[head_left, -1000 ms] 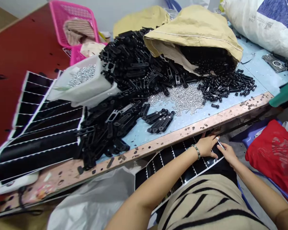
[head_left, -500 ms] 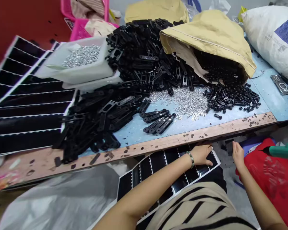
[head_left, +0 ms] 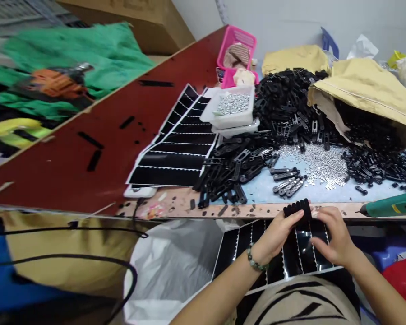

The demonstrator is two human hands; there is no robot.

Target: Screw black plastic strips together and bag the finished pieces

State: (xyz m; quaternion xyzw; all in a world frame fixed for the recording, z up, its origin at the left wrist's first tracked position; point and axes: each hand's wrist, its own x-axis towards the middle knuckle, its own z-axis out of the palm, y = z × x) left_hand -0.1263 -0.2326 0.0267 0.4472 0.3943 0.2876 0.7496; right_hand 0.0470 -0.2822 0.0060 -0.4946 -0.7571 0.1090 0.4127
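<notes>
My left hand (head_left: 275, 237), with a bead bracelet on the wrist, grips a small black strip (head_left: 297, 208) with a scalloped upper edge, thumb across its front. To the right of it is my right hand (head_left: 334, 237), its thumb spread from the fingers. Those fingertips lie close beside the strip's right edge; I cannot tell if they touch it. Under both hands, a sheet of black strips (head_left: 291, 257) with white wavy dividing lines rests on my lap. On the bench just beyond lie several black slatted arm-like parts (head_left: 289, 183).
Black plastic parts (head_left: 237, 167) are heaped beside a white tub of small metal pieces (head_left: 235, 106). Loose silvery bits (head_left: 325, 164) lie near an open yellow sack (head_left: 368, 90). A green power screwdriver (head_left: 392, 205) hangs at the right edge. More black sheets (head_left: 176, 155) lie on the left.
The view has swung left. My left hand has come off the sheet's edge and holds a black strip. My right hand has moved from beside the red bag to the strip.
</notes>
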